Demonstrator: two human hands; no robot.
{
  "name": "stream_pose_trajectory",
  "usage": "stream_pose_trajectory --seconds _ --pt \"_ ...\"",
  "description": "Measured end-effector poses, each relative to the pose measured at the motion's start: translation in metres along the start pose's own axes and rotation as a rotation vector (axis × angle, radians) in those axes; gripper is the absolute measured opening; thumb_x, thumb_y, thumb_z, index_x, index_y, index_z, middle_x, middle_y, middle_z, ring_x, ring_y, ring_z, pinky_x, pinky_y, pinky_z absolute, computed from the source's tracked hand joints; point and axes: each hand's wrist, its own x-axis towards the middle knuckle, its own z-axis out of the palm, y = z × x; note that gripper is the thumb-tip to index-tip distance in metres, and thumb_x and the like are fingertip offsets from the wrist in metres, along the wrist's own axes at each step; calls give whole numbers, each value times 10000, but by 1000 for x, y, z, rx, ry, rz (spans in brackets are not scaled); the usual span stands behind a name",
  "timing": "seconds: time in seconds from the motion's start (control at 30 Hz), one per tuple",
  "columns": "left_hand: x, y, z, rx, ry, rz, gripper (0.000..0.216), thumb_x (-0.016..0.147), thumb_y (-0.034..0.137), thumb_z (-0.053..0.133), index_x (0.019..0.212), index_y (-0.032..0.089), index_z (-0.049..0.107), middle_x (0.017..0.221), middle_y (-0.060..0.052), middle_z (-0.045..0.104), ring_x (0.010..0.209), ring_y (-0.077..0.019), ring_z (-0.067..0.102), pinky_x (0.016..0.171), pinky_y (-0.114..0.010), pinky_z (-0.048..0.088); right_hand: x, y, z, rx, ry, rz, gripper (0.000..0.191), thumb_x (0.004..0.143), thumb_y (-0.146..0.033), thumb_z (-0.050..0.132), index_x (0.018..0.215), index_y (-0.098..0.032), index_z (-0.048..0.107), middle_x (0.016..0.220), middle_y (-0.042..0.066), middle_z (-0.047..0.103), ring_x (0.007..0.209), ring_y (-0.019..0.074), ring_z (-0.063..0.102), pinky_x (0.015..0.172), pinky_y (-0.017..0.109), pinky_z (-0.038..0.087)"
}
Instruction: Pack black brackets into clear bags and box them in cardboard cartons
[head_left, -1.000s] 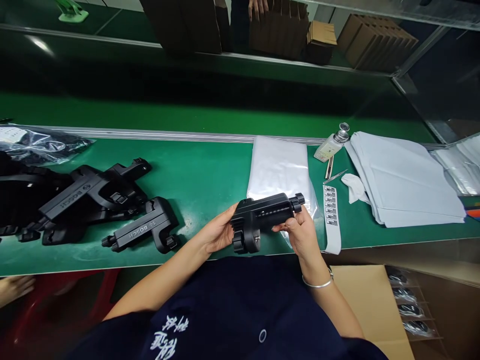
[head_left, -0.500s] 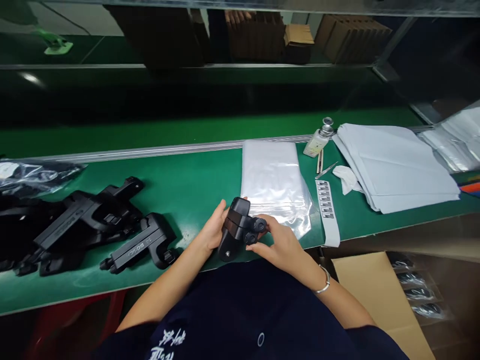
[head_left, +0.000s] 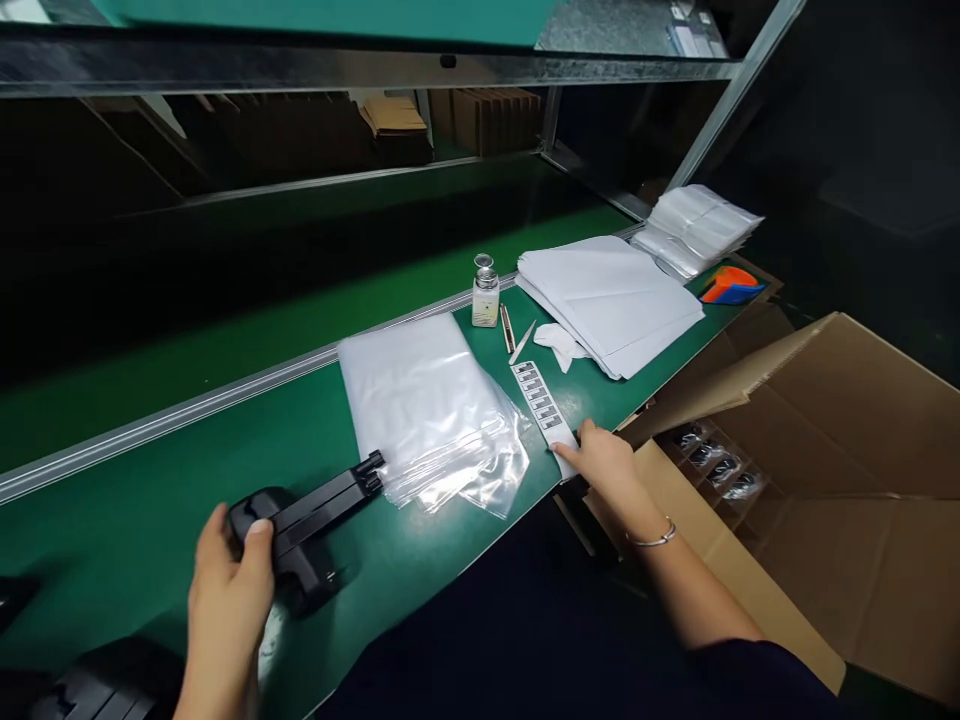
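Note:
My left hand is closed around one end of a black plastic device with a long arm and two small knobs at its tip. The knobs lie beside the near edge of a stack of clear plastic bags. At the table's front edge, my right hand grips the lower end of a white label strip, thumb on top. Dark printed labels run along the strip's upper part. Several black devices sit at the lower left, partly cut off by the frame.
Beyond the strip stand a small white pump bottle, a utility knife, tweezers and a crumpled white cloth. White sheets are stacked to the right. An open cardboard box with bagged parts stands below the edge.
My view has swung right. Both hands were on the black device; now my left hand alone holds it, further left, its arm extended. My right hand has left it and taken the label strip.

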Motion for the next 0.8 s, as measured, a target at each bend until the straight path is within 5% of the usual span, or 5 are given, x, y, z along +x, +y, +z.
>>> stream_pose_trajectory --seconds 0.17,0.33,0.43,0.6,0.8 --pt "-31 64 11 123 115 189 629 802 577 546 1401 409 452 1423 -2 531 1351 -412 414 1095 -643 339 -13 13 36 416 96 -71 248 839 -293 605 1045 -168 544 921 69 623 779 227 622 654 314 444" --pt "-47 109 93 -350 -829 38 422 802 507 643 1107 215 643 1013 -93 725 955 -278 690 913 -437 521 -20 30 55 1046 194 -150 287 806 -302 603 1075 -211 563 904 8 535 770 170 577 683 296 481" --pt "-58 135 154 -504 -1104 -154 620 772 456 717 1312 222 520 1047 -105 714 916 -231 700 794 -355 534 -33 30 58 1268 170 -225 257 814 -332 641 1035 -230 559 883 -5 533 717 145 561 613 265 470" --pt "-69 153 220 -777 -1092 -278 557 677 336 803 1158 162 583 774 -6 675 666 -124 634 672 -254 490 -46 27 58 1190 150 -365 180 805 -306 667 956 -236 599 889 10 578 740 154 572 642 280 490" --pt "-64 141 237 -666 -1031 -21 288 685 343 778 856 165 631 567 50 556 492 -90 479 511 -204 358 -25 32 50 1020 361 -268 151 885 -336 564 894 -232 673 944 52 614 900 211 593 776 351 511"
